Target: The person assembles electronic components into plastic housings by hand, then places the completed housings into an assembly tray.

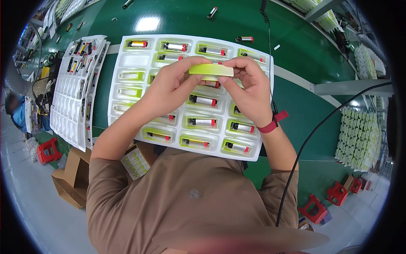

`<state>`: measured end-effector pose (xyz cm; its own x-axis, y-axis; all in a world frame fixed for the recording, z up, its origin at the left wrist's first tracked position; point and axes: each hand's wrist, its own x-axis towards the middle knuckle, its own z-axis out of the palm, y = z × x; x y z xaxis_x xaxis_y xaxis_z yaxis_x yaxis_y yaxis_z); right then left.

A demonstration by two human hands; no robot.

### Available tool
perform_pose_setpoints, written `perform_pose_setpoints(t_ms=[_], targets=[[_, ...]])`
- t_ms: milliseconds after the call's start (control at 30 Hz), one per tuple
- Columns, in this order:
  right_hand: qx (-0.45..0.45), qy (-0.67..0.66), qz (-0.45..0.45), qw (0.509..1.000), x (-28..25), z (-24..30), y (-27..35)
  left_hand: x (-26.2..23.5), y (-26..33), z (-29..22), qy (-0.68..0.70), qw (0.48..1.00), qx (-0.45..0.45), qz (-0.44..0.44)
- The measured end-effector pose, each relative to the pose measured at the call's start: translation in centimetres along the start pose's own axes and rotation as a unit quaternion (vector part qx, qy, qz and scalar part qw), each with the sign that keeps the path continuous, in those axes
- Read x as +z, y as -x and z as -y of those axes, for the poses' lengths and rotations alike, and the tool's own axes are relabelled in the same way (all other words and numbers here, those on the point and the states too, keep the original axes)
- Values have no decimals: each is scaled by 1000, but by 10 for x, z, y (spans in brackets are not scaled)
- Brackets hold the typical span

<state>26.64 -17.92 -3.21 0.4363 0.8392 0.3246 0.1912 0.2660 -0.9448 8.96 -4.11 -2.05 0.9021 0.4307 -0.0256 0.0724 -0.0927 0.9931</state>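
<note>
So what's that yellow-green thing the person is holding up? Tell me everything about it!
The yellow-green piece is a flat, long, slim bar with rounded corners that looks like smooth plastic. It lies level, held up above the white tray, not touching it. The left hand pinches its left end and the right hand grips its right end, fingertips along its edges. Its top face is plain. What is on its underside is hidden.

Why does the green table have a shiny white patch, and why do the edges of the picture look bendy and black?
In the head view, the white patch on the green table is glare from a lamp above; the fisheye lens bends straight edges near the rim and leaves black corners; the hands holding the lime-green piece over the white tray look sharp.
</note>
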Motion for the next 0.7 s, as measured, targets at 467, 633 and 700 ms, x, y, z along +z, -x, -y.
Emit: perform_pose_setpoints(t_ms=[467, 633, 700], targets=[[-71, 111, 42, 990, -10, -8, -7, 0, -3, -2, -185, 972, 136, -57], [-57, 8, 29, 998, -3, 1, -8, 5, -3, -6, -44, 988, 135, -55], [-70, -49, 23, 996, -1, -4, -8, 1, -3, -9, -78, 982, 163, -53]])
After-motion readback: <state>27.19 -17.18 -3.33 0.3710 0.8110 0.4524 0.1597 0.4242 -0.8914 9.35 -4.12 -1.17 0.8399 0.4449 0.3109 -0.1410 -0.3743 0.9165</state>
